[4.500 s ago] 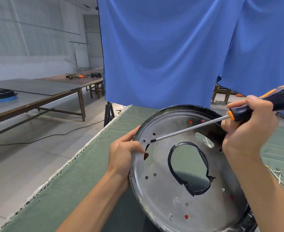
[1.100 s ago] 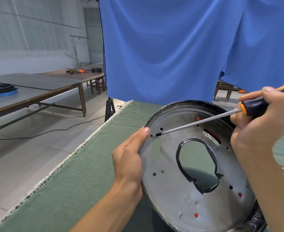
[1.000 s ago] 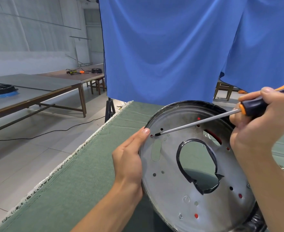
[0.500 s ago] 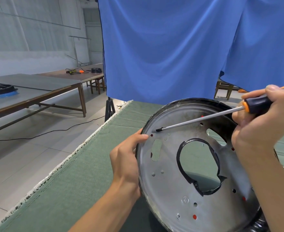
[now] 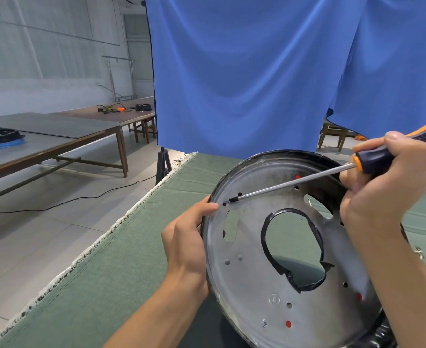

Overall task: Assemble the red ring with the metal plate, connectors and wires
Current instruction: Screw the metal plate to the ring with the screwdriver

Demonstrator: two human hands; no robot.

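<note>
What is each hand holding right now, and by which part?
The left hand grips the metal plate by its left rim. The right hand grips the screwdriver by its black and orange handle.

Two bare forearms reach in from about six and five o'clock, with no sleeves, gloves or rings showing. The left hand [image 5: 184, 242] shows a short thumbnail. The right hand [image 5: 382, 187] has short, plain, unpainted nails.
</note>
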